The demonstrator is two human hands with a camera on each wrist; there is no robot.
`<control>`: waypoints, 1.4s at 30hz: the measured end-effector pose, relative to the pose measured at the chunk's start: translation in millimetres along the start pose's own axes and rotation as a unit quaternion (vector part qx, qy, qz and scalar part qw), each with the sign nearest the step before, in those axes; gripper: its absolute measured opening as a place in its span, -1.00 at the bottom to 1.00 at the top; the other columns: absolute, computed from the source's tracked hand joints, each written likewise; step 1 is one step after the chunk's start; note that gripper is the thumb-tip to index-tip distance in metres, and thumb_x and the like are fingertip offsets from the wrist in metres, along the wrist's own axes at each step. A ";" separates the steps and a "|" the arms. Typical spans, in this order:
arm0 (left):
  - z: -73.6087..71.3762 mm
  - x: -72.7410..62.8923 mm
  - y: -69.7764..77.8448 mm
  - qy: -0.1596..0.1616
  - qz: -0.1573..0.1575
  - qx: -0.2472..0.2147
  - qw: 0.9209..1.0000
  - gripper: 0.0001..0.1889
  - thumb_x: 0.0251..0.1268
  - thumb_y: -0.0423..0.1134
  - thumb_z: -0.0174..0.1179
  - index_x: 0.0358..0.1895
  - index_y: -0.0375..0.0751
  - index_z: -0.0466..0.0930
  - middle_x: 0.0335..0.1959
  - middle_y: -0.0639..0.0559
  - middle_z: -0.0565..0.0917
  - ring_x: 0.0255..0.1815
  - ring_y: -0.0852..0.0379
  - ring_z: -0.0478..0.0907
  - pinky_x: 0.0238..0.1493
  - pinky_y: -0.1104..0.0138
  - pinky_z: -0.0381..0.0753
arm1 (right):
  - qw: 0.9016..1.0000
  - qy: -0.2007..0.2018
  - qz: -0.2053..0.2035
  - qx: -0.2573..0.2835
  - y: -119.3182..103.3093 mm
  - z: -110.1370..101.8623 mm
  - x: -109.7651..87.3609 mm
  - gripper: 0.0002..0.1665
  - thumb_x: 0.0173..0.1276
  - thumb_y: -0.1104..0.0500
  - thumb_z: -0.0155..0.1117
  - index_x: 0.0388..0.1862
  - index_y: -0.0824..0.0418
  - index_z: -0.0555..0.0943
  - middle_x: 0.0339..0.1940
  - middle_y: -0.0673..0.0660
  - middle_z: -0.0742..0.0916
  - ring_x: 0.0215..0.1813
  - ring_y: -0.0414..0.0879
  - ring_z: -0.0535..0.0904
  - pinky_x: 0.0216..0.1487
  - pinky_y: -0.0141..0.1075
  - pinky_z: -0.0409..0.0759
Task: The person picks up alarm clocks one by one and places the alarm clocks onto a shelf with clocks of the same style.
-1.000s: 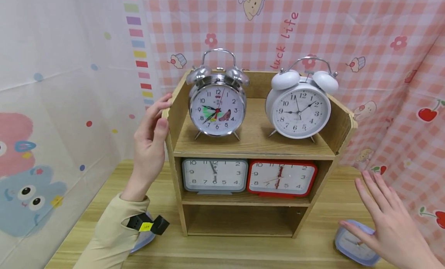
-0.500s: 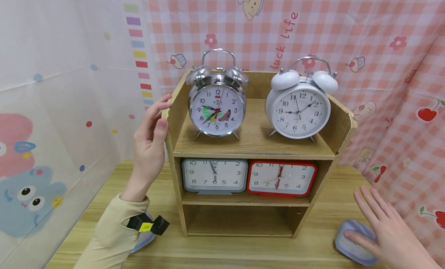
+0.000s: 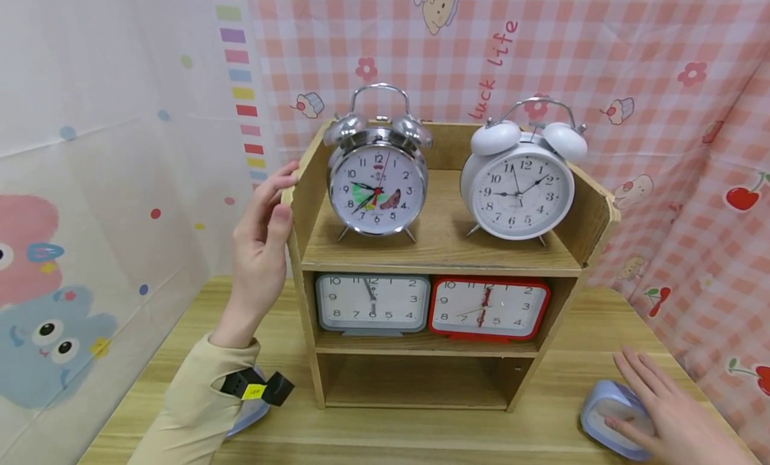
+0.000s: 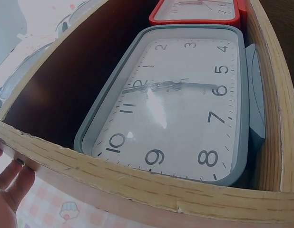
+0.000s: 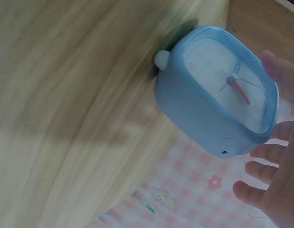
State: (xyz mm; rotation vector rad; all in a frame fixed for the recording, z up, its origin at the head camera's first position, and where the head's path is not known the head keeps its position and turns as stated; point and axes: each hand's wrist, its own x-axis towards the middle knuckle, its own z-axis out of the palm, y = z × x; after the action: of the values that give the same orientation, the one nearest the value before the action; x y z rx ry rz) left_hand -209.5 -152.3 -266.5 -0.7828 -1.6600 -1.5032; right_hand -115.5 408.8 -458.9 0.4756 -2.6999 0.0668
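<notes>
Beside right hand [image 3: 675, 410], 1 blue clock [image 5: 214, 92]

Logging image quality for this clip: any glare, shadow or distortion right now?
Left wrist: pale glare streaks the gray desk clock, edges look bowed on the wooden shelf; right wrist: soft shadow on the wooden tabletop beside the blue clock, whose numerals look faint; head: fairly even light, silver twin-bell alarm clock readable.

The left hand [image 3: 259, 254] touches the side of the wooden shelf [image 3: 442, 254], on which a silver twin-bell alarm clock [image 3: 379, 191] stands. The right hand [image 3: 676, 411] is at a blue clock [image 3: 618, 406]; if it touches, I cannot surely tell.
</notes>
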 end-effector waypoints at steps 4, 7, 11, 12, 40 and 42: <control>0.8 0.5 0.7 -0.001 0.000 0.007 1.000 -0.35 0.67 0.14 -0.01 0.36 -0.46 0.43 0.56 -0.27 0.45 0.53 0.11 0.48 0.49 0.39 0.48 | 1.000 0.003 0.007 0.005 2.7 5.0 -4.6 0.32 0.01 -0.09 0.73 0.62 0.40 0.26 0.41 0.47 0.56 0.68 -0.56 -0.44 0.37 -0.84 -0.59; 1.1 0.5 1.2 -0.001 0.000 0.009 1.000 -0.35 0.67 0.14 -0.01 0.36 -0.46 0.43 0.56 -0.27 0.45 0.54 0.10 0.48 0.49 0.38 0.48 | 1.000 0.022 0.005 0.009 3.7 7.1 -6.5 0.28 -0.09 -0.08 0.77 0.54 0.40 0.37 0.33 0.42 0.61 0.80 -0.10 -0.02 0.34 -0.91 -0.38; 1.3 -0.3 1.0 -0.001 -0.002 0.010 1.000 -0.36 0.68 0.13 -0.02 0.36 -0.45 0.43 0.56 -0.19 0.47 0.53 0.10 0.48 0.49 0.37 0.48 | 1.000 0.025 0.008 0.010 4.1 6.8 -6.9 0.17 -0.15 -0.07 0.80 0.39 0.44 0.50 0.25 0.37 0.68 0.15 0.22 0.61 0.15 -0.88 0.00; 1.3 -0.5 0.9 -0.001 -0.003 0.010 1.000 -0.36 0.68 0.13 -0.02 0.36 -0.45 0.43 0.56 -0.16 0.47 0.53 0.10 0.49 0.49 0.37 0.48 | 1.000 0.022 0.009 0.011 4.3 6.8 -7.2 0.15 -0.14 -0.07 0.80 0.36 0.46 0.51 0.24 0.36 0.68 0.12 0.23 0.63 0.12 -0.88 0.01; -0.1 -1.4 0.4 0.005 -0.008 0.000 1.000 -0.37 0.67 0.11 0.01 0.37 -0.45 0.42 0.56 -0.07 0.49 0.55 0.10 0.47 0.49 0.39 0.46 | 0.990 -0.089 0.097 0.059 -7.8 -0.2 -2.7 -0.22 0.30 0.01 0.57 0.31 0.46 0.53 -0.04 0.26 0.74 -0.13 0.15 0.73 -0.20 0.12 0.71; 0.3 -1.0 0.4 0.005 -0.007 -0.002 1.000 -0.38 0.67 0.10 0.01 0.37 -0.45 0.42 0.56 -0.07 0.49 0.55 0.10 0.47 0.50 0.39 0.46 | 0.989 -0.092 0.099 0.063 -7.2 -0.4 -3.0 -0.21 0.30 0.01 0.57 0.31 0.48 0.53 -0.04 0.28 0.73 -0.12 0.18 0.74 -0.19 0.15 0.70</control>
State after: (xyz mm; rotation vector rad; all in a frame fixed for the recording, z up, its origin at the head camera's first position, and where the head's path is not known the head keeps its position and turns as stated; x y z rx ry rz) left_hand -208.7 -151.9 -267.1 -0.7650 -1.6592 -1.5186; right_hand -110.3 403.1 -459.9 0.2578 -2.9297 0.2624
